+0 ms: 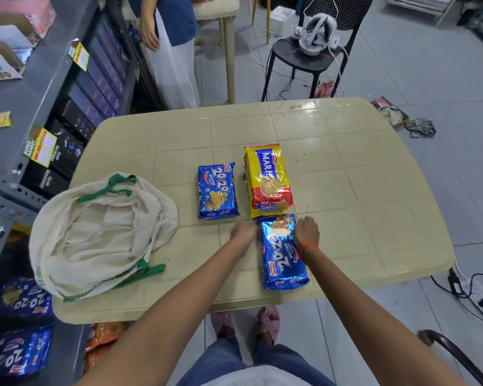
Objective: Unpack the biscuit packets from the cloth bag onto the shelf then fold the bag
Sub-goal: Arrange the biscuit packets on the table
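Note:
A cream cloth bag [101,235] with green handles lies slack and open on the left of the beige table [346,190]. Three biscuit packets lie on the table: a blue 20-20 packet [217,190], a yellow-red Marie packet [269,181], and a nearer blue 20-20 packet [283,257]. My left hand [244,231] is at the left side of the near packet's far end. My right hand [307,232], with a red thread at the wrist, is at its right side. Both hands touch the packet's edges; the left is blurred.
A grey metal shelf [37,90] runs along the left, holding boxes and more blue 20-20 packets [23,355] low down. A person [168,37] stands beyond the table's far left corner. A black chair [307,57] with a white headset stands behind. Cables lie on the floor at right.

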